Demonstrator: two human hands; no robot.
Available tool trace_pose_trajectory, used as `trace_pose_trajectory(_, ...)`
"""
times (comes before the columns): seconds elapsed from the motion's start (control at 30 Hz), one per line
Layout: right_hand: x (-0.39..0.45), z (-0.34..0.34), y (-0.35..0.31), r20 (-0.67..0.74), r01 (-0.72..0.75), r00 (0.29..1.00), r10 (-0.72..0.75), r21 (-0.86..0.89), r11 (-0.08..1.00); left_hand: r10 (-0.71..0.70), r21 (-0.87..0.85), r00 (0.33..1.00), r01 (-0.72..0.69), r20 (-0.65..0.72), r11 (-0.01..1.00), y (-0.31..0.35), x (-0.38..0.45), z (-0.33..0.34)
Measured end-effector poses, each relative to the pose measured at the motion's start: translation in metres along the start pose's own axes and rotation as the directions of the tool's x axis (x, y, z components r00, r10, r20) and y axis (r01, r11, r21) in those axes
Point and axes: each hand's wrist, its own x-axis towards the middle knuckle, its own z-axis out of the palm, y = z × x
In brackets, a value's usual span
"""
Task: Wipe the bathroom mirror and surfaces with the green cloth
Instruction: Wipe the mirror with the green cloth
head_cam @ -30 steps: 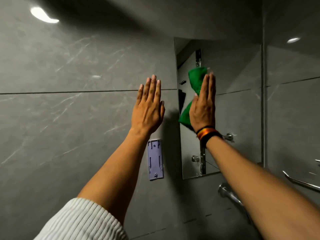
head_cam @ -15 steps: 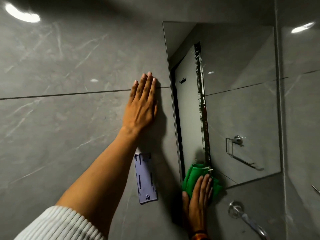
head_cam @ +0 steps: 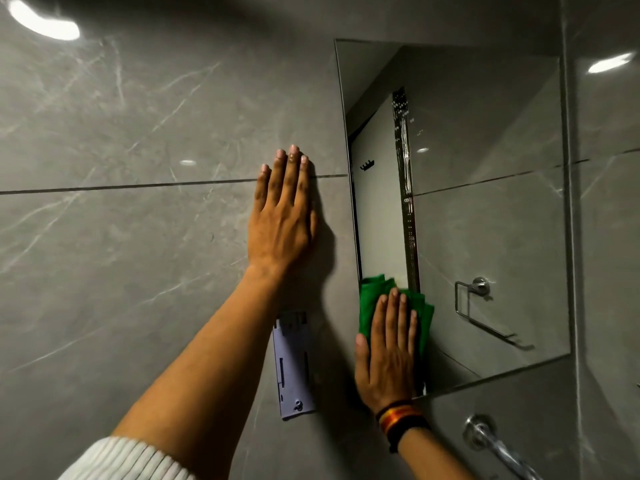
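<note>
Green cloth [head_cam: 372, 299] pinned to mirror [head_cam: 485, 220] under flat right hand [head_cam: 388, 355]; left hand [head_cam: 280, 223] spread, empty.

Wall tile [head_cam: 138, 258] under my left hand [head_cam: 282, 220]: grey stone-look, pale veining, smooth, semi-gloss, throws back the ceiling lights. Mirror [head_cam: 485, 220]: flat glass, high gloss, bare edge with no frame; one vertical streak in it looks speckled. Green cloth [head_cam: 374, 296] under my right hand [head_cam: 386, 355]: soft fabric, matt, creased into folds. Wall bracket [head_cam: 294, 368] beside the mirror: pale lilac plastic, matt, moulded slots. Tap fitting [head_cam: 485, 436] low right: polished chrome metal, shiny. My wristband [head_cam: 401, 419]: woven thread, matt. Sleeve [head_cam: 128, 460]: white ribbed knit.
</note>
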Motion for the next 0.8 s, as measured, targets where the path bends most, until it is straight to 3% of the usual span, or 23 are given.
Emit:
trace_pose_trajectory(0.37, 0.151, -0.045, -0.043, -0.107, 0.108, 0.988, -0.108, -0.008, 0.994, 0.088, -0.015, 0.996, -0.087, 0.026, 0.996, -0.015, -0.001, -0.007)
trace_pose_trajectory(0.8, 0.371, -0.107, -0.108, -0.233, 0.118, 0.966, -0.111, 0.018, 0.993, 0.115, 0.001, 0.993, -0.115, -0.041, 0.993, -0.016, -0.001, 0.002)
